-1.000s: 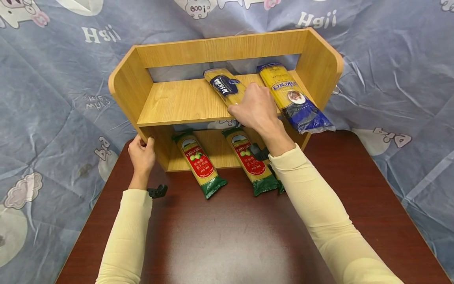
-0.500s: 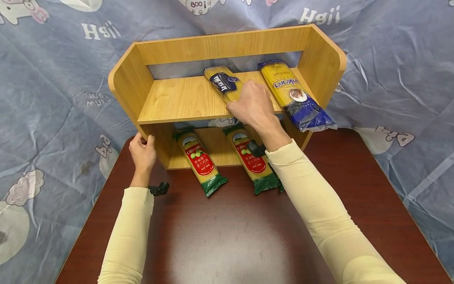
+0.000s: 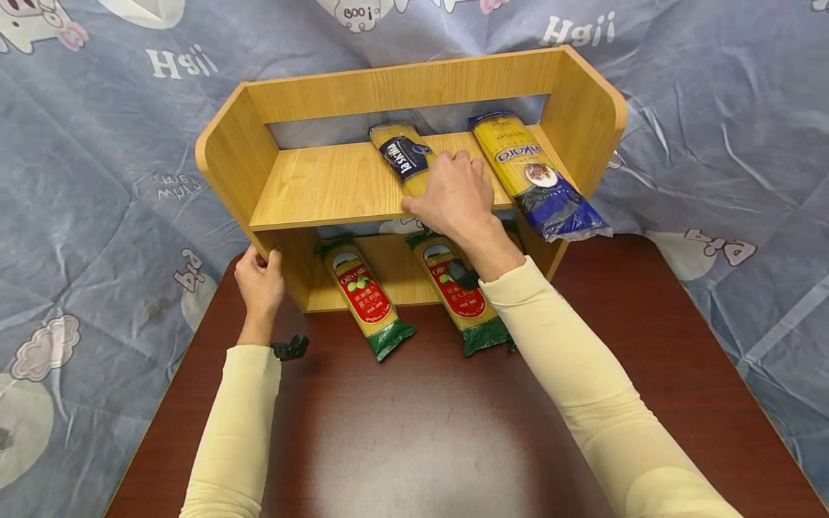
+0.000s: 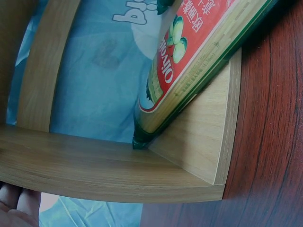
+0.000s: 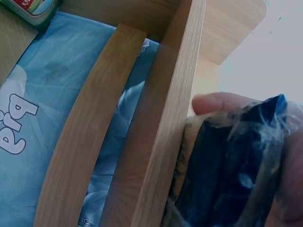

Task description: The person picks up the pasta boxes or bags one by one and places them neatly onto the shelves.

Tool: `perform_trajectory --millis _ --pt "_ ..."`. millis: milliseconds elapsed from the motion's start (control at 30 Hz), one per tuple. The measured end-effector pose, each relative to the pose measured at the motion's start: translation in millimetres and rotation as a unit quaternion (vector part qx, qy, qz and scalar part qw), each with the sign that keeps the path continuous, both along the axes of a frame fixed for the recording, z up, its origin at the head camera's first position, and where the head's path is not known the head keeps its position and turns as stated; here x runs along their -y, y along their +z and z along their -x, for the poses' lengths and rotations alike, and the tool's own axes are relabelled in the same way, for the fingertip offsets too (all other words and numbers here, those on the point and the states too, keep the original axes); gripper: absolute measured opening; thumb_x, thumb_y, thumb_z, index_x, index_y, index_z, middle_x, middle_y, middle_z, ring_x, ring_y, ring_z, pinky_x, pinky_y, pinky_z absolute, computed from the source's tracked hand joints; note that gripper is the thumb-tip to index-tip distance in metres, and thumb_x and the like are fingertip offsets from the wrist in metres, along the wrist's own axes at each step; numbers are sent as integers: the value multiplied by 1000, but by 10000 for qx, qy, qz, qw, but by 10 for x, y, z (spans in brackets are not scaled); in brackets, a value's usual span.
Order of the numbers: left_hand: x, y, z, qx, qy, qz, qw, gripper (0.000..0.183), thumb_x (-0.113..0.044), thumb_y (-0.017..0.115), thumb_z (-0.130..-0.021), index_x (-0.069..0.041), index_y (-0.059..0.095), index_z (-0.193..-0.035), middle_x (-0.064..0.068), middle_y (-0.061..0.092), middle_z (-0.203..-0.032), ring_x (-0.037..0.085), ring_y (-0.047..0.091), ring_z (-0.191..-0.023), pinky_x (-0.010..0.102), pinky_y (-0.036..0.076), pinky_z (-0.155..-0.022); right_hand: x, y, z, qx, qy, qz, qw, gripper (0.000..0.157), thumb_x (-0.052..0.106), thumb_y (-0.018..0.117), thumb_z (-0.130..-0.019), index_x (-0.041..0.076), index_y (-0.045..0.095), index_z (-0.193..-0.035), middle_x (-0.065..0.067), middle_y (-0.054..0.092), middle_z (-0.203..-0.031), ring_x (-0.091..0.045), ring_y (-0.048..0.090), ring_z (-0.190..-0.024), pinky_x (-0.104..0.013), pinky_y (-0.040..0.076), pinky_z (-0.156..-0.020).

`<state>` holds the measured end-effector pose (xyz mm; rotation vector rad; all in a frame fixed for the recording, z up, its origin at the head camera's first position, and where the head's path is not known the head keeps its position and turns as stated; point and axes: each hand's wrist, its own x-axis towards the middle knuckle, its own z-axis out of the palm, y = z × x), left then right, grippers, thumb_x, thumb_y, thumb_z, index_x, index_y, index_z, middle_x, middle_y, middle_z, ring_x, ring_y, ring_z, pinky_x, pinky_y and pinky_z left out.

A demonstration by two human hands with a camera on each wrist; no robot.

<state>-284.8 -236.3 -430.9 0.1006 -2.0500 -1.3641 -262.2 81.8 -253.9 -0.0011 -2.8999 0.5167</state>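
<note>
On the upper board of the wooden shelf (image 3: 324, 183) lies a pack of spaghetti (image 3: 403, 155) with a dark blue "La Sicilia" label. My right hand (image 3: 453, 193) spans its near end, thumb on the left side and fingers over the right. In the right wrist view, the blue end of the spaghetti pack (image 5: 232, 165) pokes out past the board's edge between thumb and palm. My left hand (image 3: 260, 280) grips the shelf's left side panel low down; its fingers (image 4: 26, 205) show behind that panel in the left wrist view.
A blue and yellow "Ankara" spaghetti pack (image 3: 534, 176) lies at the upper right, overhanging the edge. Below, red and green Olivoila packs (image 3: 365, 295) (image 3: 463, 295) lean out onto the dark red table (image 3: 414, 424). A printed cloth (image 3: 97, 216) hangs behind.
My right hand has shifted slightly left with the La Sicilia pack's near end, and its fingers look more spread. My left hand stays on the side panel.
</note>
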Motion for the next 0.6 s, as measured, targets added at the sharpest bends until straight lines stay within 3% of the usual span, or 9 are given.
perform_trajectory --millis 233,433,600 --pt "-6 2 -5 -14 -28 3 10000 17 -9 62 -96 3 72 -104 17 74 -93 5 65 -76 16 49 -63 -23 18 -64 -258 -11 161 9995 112 71 75 -75 -1 34 -151 -22 45 -147 -43 42 -132 -50 33 -112" --pt "-12 12 -16 -42 -34 -37 10000 17 -8 62 -95 3 72 -103 18 73 -92 3 65 -75 16 49 -62 -67 51 -164 -406 96 545 9976 136 78 76 -68 8 9 -163 -17 25 -163 -37 27 -147 -47 23 -119" --pt "-9 4 -15 1 -15 -26 10000 17 -8 62 -96 3 71 -103 17 73 -92 4 65 -75 16 49 -62 -106 80 -295 -430 77 782 9960 144 79 79 -62 14 1 -164 -12 20 -166 -31 25 -149 -48 28 -117"
